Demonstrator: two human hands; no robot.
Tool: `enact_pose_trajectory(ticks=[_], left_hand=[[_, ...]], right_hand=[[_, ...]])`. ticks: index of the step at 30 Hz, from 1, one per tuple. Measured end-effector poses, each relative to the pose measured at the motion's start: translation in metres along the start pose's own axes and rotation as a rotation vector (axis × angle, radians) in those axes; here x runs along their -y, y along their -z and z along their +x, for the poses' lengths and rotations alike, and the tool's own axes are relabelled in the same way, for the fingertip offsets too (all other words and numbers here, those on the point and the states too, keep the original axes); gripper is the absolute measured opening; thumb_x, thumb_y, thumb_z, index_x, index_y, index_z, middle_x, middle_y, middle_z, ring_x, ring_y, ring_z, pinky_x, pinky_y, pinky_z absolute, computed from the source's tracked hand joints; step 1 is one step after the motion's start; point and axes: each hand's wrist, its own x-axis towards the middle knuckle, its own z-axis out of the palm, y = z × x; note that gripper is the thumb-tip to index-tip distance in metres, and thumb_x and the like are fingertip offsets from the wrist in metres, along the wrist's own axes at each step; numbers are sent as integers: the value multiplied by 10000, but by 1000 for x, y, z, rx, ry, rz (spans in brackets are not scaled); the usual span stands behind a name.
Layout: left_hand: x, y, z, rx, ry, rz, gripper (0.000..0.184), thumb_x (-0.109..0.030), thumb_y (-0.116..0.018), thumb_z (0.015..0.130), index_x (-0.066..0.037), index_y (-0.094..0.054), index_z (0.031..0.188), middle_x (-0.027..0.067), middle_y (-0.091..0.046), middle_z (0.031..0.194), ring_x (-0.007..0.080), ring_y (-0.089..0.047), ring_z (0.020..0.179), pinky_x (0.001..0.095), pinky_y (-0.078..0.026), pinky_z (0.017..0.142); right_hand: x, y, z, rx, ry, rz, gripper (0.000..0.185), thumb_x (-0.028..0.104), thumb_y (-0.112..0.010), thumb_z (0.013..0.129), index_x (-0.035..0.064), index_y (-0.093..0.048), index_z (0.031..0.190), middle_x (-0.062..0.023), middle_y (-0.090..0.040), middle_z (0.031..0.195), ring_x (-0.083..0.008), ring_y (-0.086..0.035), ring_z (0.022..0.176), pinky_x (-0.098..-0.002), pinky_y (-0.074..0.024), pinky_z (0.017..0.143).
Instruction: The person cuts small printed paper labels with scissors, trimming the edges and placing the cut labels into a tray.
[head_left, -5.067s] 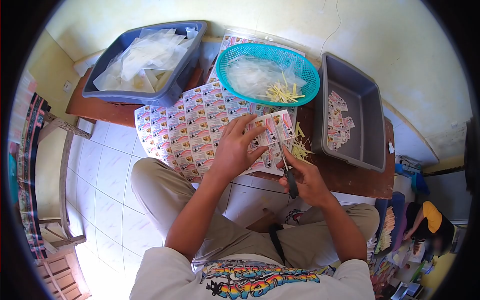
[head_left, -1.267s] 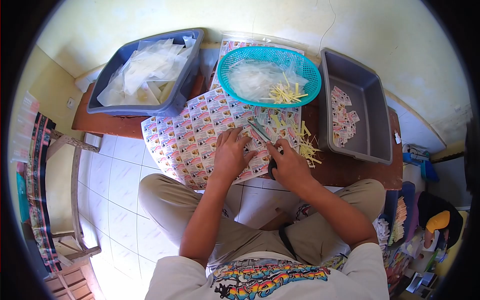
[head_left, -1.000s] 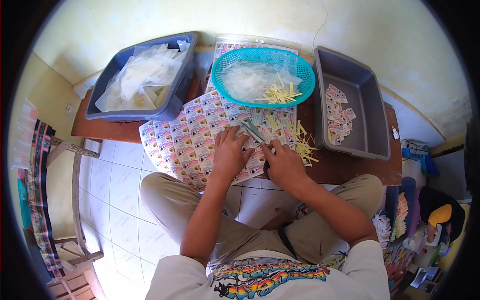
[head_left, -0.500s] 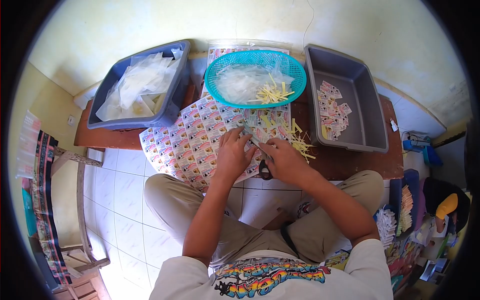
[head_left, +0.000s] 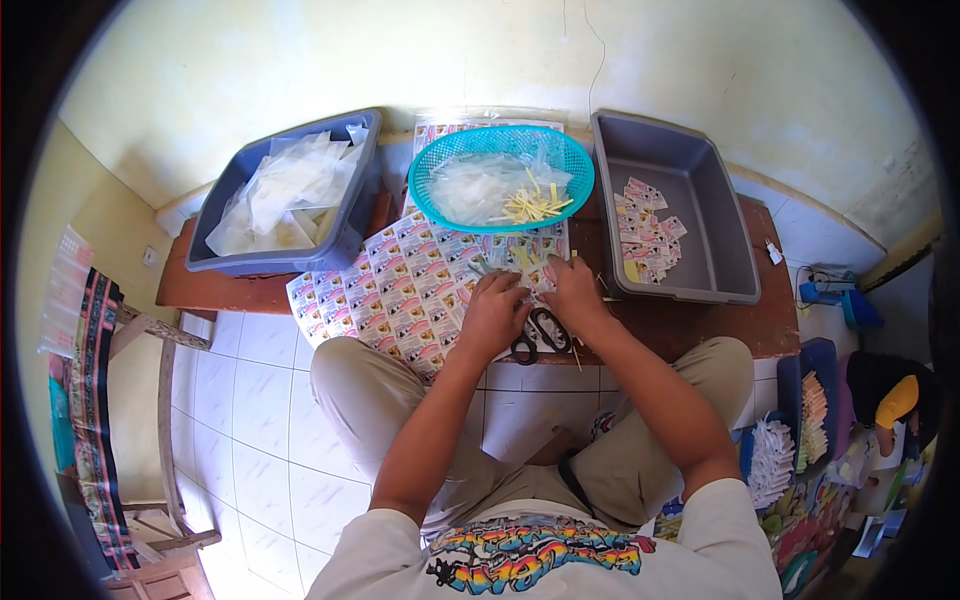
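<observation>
My left hand (head_left: 495, 315) rests on the printed label sheet (head_left: 385, 285), its fingers spread over the paper. A pair of scissors (head_left: 550, 328) with black handle loops lies beside it near the table edge; the blades are hidden. My right hand (head_left: 580, 295) is low over the sheet to the right, with its fingers curled in around thin yellow strips that are mostly covered. A few yellow strips (head_left: 523, 256) show beyond the fingertips, between the two hands. A single strip (head_left: 578, 356) sticks out past the table edge, below my right hand.
Behind the hands stands a turquoise basket (head_left: 420, 200) with clear plastic pieces and yellow strips. A grey-blue tub (head_left: 345, 235) of plastic sheets is at left; a grey tub (head_left: 700, 180) with cut labels is at right. A person (head_left: 895, 405) sits at far right.
The scissors have left my right hand and lie by the table edge. My right hand has come over the loose yellow strips, and the pile at right no longer shows. The view has shifted slightly.
</observation>
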Motion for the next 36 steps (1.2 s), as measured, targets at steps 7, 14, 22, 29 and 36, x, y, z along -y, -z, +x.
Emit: enact_pose_trajectory(ticks=[7, 14, 22, 29, 36], left_hand=[[-1, -9, -3, -42, -3, 14, 267, -117, -812, 847, -33, -774, 1097, 185, -706, 1254, 394, -628, 1219, 488, -488, 1085], [-21, 3, -3, -149, 0, 3, 461, -131, -839, 844, -15, -695, 1266, 209, -702, 1252, 410, -647, 1188, 493, -503, 1047], [-58, 57, 20, -233, -10, -54, 563, -116, -885, 813, 3, -666, 1317, 209, -705, 1261, 410, -686, 1158, 466, -557, 991], [-66, 89, 26, -213, -98, -48, 542, -38, -851, 798, -27, -689, 1315, 202, -697, 1299, 385, -681, 1194, 443, -563, 1010], [-64, 122, 38, -180, -130, 1, 526, -39, -847, 804, -34, -693, 1307, 193, -693, 1318, 383, -681, 1185, 446, -567, 998]], right_hand=[[1, 1, 3, 0, 67, 3, 454, 80, -828, 822, -19, -630, 1219, -304, -722, 966, -490, -718, 949, -557, -581, 824], [16, 16, 1, -160, 32, 147, 382, 111, -775, 895, 27, -611, 1229, -253, -757, 908, -459, -747, 865, -521, -599, 753], [44, 44, -10, -111, -28, 614, 337, 125, -761, 926, 20, -621, 1213, -205, -797, 942, -297, -801, 803, -394, -621, 669], [56, 57, -7, 52, -65, 993, 321, 197, -661, 1033, -43, -644, 1245, -189, -790, 1057, -229, -805, 878, -314, -659, 624], [69, 59, 5, 90, -30, 1033, 309, 190, -620, 1060, -51, -658, 1248, -147, -778, 1066, -228, -801, 916, -304, -652, 651]])
